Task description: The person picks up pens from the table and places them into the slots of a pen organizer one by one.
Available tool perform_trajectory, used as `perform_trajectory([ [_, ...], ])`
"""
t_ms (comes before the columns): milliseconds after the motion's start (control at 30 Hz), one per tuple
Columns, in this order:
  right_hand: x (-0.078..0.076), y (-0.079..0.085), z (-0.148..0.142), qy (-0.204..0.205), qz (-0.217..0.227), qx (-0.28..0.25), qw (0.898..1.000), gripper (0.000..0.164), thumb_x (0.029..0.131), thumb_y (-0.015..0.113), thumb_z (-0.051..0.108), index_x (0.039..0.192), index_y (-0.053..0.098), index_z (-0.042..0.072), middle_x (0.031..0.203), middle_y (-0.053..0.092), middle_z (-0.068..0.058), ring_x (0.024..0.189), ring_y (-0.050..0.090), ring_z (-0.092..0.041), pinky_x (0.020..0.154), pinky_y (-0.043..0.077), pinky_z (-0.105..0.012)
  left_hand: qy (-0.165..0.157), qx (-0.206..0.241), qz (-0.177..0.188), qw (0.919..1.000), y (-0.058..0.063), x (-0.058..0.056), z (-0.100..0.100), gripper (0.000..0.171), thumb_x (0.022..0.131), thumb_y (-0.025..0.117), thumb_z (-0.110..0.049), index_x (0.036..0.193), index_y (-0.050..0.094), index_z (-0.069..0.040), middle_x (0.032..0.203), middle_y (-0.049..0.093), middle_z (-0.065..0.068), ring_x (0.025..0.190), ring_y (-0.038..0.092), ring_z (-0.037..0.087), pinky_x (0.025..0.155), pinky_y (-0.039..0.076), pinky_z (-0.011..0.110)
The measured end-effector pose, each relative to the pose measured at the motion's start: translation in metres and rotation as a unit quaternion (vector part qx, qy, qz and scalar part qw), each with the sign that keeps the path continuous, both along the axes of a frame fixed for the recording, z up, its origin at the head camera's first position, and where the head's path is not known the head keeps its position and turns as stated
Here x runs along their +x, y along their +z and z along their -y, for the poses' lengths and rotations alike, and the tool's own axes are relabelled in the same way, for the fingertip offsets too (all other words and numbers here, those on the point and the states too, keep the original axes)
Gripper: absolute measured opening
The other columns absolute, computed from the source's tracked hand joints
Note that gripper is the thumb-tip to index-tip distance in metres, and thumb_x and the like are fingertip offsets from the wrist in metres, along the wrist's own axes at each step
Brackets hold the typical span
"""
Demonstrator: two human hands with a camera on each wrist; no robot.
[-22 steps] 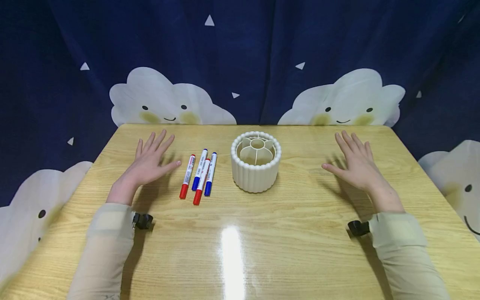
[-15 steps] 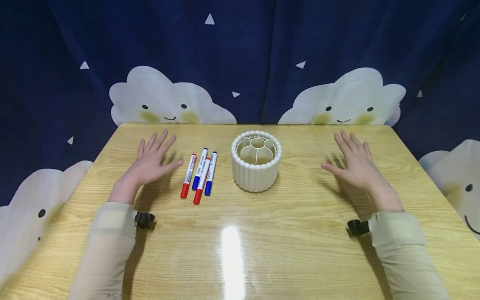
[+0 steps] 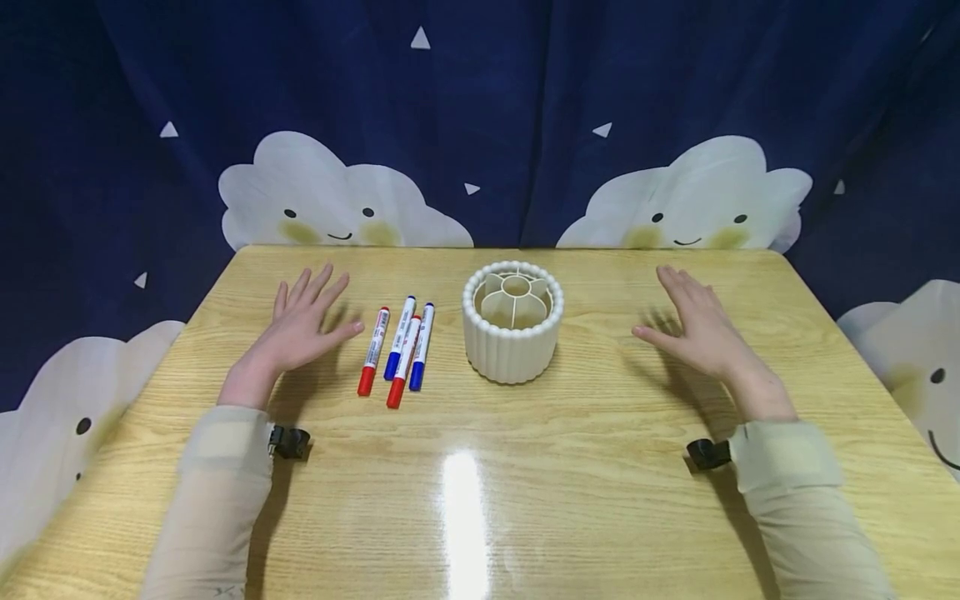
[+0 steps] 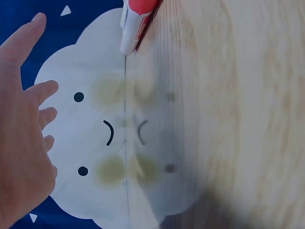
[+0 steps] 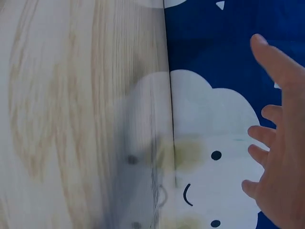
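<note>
My left hand (image 3: 291,333) hovers over the table's left side with its fingers straight and spread, holding nothing. Its thumb points at the nearest marker, a white one with a red cap (image 3: 373,351); whether they touch is unclear. Beside that marker lie a second red-capped marker (image 3: 404,361) and two blue-capped ones, the left blue-capped marker (image 3: 400,337) and the right blue-capped marker (image 3: 422,346). A marker's end (image 4: 136,28) shows at the top of the left wrist view. Right of the markers stands a white ribbed pen holder (image 3: 512,350) with inner dividers. My right hand (image 3: 697,329) hovers on the right, holding nothing.
The light wooden table (image 3: 570,467) carries all of this. A dark blue curtain (image 3: 510,83) printed with white clouds hangs behind its far edge. Black wrist cameras, a left camera (image 3: 289,442) and a right camera (image 3: 708,454), stick out inward from the sleeves.
My right hand has moved slightly left, and its fingers have drawn closer together. The leftmost red-capped marker has shifted a touch left. The left hand has barely moved.
</note>
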State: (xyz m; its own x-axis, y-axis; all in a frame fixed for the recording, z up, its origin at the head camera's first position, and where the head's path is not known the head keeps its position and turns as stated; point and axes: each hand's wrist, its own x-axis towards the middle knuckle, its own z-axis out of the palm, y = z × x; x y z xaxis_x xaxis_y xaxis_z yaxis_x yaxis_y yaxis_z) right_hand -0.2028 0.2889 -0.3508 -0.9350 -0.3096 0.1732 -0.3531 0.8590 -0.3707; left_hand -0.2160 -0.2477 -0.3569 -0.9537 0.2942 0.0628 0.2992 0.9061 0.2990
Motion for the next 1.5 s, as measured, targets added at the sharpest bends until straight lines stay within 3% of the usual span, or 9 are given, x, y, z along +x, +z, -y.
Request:
perform_trajectory([
  [133,0.000,0.002,0.007,0.011,0.022,-0.044,0.999,0.088,0.083,0.060,0.043,0.147,0.003,0.022,0.153,0.006,-0.009,0.140,0.002,-0.030,0.110,0.003,-0.054,-0.001,0.011,0.007,0.9999,-0.002,0.000,-0.001,0.081,0.084,0.044,-0.061,0.147,0.014,-0.018,0.153,-0.003,0.007,0.138,-0.013,0.032,0.107,-0.014,0.055],
  [367,-0.002,0.002,0.021,0.016,0.068,-0.108,0.992,0.089,0.081,0.064,0.040,0.146,0.003,0.029,0.153,0.008,-0.004,0.139,0.006,-0.031,0.106,0.013,-0.060,-0.014,0.046,0.018,0.9987,-0.005,-0.002,-0.005,0.076,0.088,0.048,-0.050,0.146,0.014,-0.014,0.152,0.008,0.014,0.138,0.000,0.038,0.109,-0.005,0.055],
  [567,-0.005,-0.001,0.034,0.040,0.076,-0.160,0.983,0.087,0.081,0.067,0.034,0.145,0.007,0.032,0.151,0.017,-0.001,0.139,0.012,-0.028,0.106,0.015,-0.059,0.007,0.076,0.027,0.9967,-0.007,-0.005,-0.011,0.071,0.090,0.042,-0.050,0.146,0.016,-0.015,0.150,0.017,0.014,0.137,0.011,0.038,0.109,0.005,0.056],
  [733,-0.008,-0.004,0.044,0.072,0.065,-0.220,0.971,0.082,0.082,0.067,0.020,0.146,0.015,0.025,0.149,0.024,-0.006,0.137,0.019,-0.027,0.109,0.016,-0.052,0.028,0.113,0.035,0.9925,-0.011,-0.007,-0.015,0.070,0.091,0.038,-0.053,0.145,0.020,-0.013,0.148,0.022,0.018,0.135,0.018,0.039,0.107,0.014,0.057],
  [833,-0.008,-0.003,0.051,0.094,0.059,-0.259,0.960,0.079,0.082,0.066,0.010,0.145,0.019,0.020,0.148,0.026,-0.009,0.135,0.023,-0.026,0.110,0.018,-0.047,0.036,0.137,0.029,0.9895,-0.013,-0.010,-0.019,0.066,0.092,0.041,-0.046,0.144,0.023,-0.009,0.146,0.026,0.019,0.132,0.025,0.039,0.106,0.020,0.056],
  [1067,0.002,0.013,0.078,0.125,0.086,-0.308,0.939,0.077,0.081,0.063,0.001,0.144,0.019,0.005,0.144,0.027,-0.020,0.132,0.025,-0.037,0.107,0.020,-0.054,0.067,0.179,0.042,0.9806,-0.018,-0.016,-0.035,0.057,0.091,0.050,-0.025,0.139,0.031,-0.002,0.135,0.037,0.022,0.113,0.046,0.038,0.094,0.039,0.051],
  [1500,-0.001,0.015,0.110,0.145,0.105,-0.345,0.921,0.084,0.075,0.069,-0.001,0.143,0.020,0.002,0.139,0.034,-0.023,0.128,0.032,-0.037,0.104,0.027,-0.055,0.082,0.140,0.108,0.9808,-0.021,-0.022,-0.048,0.059,0.086,0.058,-0.021,0.134,0.035,0.004,0.119,0.049,0.026,0.107,0.049,0.037,0.091,0.041,0.049],
])
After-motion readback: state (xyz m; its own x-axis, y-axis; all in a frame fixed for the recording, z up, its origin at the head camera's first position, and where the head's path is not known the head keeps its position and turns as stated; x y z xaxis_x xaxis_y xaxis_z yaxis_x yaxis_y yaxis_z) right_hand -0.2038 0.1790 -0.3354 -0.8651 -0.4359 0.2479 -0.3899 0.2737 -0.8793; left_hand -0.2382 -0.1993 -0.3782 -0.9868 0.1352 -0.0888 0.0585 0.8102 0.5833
